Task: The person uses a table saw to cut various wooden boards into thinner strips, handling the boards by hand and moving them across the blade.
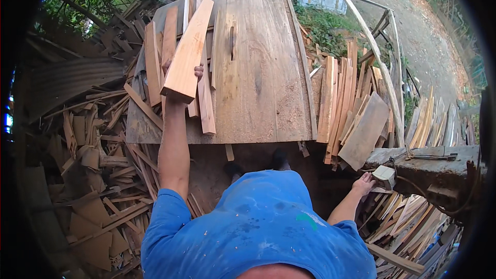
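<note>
My left hand (198,72) grips a thick wooden plank (191,46) from beneath, its fingertips curled round the plank's right edge. The plank is held over the left side of a wooden saw table (268,88), its near end tilted toward me. In the table top, a dark, thin blade (232,44) shows in a narrow slot, to the right of the plank. Off to the right, my right hand (365,183) reaches with extended fingers to a small pale switch box (384,177) mounted by a rusty beam. The fingertips seem to touch the box's left side.
Several cut strips (205,106) lie on the table's left part, with sawdust on its right. Stacked boards (338,103) lean beyond the right edge. Scrap wood (98,175) heaps up on the left. The rusty beam (429,165) juts in at the right, a cable hanging from it.
</note>
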`<state>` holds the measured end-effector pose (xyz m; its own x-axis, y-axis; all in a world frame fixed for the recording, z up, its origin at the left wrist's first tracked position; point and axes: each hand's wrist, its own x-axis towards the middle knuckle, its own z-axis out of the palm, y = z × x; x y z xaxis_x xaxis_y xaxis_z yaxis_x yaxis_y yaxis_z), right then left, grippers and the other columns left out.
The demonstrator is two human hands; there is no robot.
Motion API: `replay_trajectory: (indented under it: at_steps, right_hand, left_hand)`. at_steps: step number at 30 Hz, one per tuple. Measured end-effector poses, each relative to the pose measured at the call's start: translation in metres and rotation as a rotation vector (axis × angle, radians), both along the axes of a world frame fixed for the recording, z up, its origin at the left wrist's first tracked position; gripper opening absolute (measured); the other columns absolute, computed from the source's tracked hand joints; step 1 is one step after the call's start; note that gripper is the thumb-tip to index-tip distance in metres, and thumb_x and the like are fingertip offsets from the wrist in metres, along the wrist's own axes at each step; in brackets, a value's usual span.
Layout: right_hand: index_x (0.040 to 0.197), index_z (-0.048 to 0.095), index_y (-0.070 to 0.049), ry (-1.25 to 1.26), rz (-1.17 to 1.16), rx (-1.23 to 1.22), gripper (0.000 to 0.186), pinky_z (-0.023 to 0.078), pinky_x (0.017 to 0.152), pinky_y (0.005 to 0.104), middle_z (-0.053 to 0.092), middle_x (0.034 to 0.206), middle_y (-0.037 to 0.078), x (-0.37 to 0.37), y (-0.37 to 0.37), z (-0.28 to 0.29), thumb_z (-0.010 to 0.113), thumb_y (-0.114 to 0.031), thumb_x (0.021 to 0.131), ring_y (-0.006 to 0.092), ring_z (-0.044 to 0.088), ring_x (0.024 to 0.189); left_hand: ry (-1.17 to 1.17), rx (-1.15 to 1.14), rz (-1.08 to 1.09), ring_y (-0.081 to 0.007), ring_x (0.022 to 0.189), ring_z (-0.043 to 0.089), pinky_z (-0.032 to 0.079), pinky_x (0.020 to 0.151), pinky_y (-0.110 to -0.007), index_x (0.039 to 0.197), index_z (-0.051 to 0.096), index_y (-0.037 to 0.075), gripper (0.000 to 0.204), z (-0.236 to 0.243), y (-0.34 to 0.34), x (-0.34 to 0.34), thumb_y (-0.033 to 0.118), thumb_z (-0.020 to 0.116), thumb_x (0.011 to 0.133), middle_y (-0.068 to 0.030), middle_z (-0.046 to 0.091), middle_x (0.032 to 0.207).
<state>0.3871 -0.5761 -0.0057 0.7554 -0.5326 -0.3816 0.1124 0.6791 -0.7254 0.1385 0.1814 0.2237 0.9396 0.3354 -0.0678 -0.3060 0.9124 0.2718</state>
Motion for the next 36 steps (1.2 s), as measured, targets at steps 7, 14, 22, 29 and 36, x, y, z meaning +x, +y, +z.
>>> replay_trajectory:
  at_steps: [7, 14, 22, 29, 36]
  right_hand:
    - [0.139, 0.045, -0.008, 0.265, 0.782, 0.093, 0.049, 0.056, 0.086, 0.0361, 0.061, 0.121, 0.017, -0.018, 0.161, 0.002, 0.056, -0.038, 0.102, 0.0264, 0.065, 0.103]
    - [0.153, 0.027, -0.007, 0.037, 1.524, 0.263, 0.073, 0.058, 0.089, 0.0446, 0.057, 0.127, 0.023, -0.033, 0.37, 0.134, 0.058, -0.045, 0.099, 0.034, 0.065, 0.11]
    - [0.158, 0.006, 0.003, -0.085, 1.903, -0.661, 0.117, 0.042, 0.11, 0.0398, 0.028, 0.157, 0.027, -0.027, 0.376, 0.148, 0.079, -0.047, 0.081, 0.0323, 0.041, 0.141]
    - [0.158, -0.001, -0.003, -0.114, 1.708, -1.666, 0.132, 0.05, 0.098, 0.0527, 0.049, 0.133, 0.038, -0.08, 0.286, 0.091, 0.084, -0.049, 0.068, 0.0525, 0.059, 0.112]
    - [0.159, 0.004, -0.008, 0.02, 1.823, -1.623, 0.124, 0.049, 0.099, 0.0524, 0.052, 0.126, 0.033, -0.143, 0.279, 0.031, 0.084, -0.045, 0.072, 0.049, 0.057, 0.116]
  left_hand:
    - [-0.008, 0.091, -0.008, -0.0278, 0.094, 0.045, 0.049, 0.088, -0.041, 0.143, 0.025, -0.006, 0.095, 0.013, -0.005, 0.088, 0.05, 0.07, 0.081, -0.016, 0.036, 0.105]
    - [-0.1, -0.012, 0.074, -0.0317, 0.089, 0.054, 0.053, 0.084, -0.041, 0.137, 0.041, 0.002, 0.075, -0.005, -0.075, 0.175, 0.054, 0.062, 0.087, -0.0188, 0.05, 0.101]
    - [0.296, 0.197, -0.126, -0.0252, 0.11, 0.062, 0.053, 0.097, -0.043, 0.137, 0.048, 0.002, 0.068, -0.115, -0.222, 0.128, 0.046, 0.067, 0.088, -0.0174, 0.062, 0.118]
    - [1.753, 1.781, 0.436, -0.0414, 0.117, 0.053, 0.045, 0.099, -0.052, 0.139, 0.046, 0.0, 0.077, -0.176, -0.15, 0.004, 0.033, 0.078, 0.078, -0.0236, 0.056, 0.119]
    - [2.101, 1.501, -0.092, -0.0443, 0.109, 0.064, 0.052, 0.092, -0.054, 0.128, 0.049, 0.001, 0.06, -0.197, -0.105, -0.089, 0.037, 0.072, 0.085, -0.0238, 0.062, 0.117]
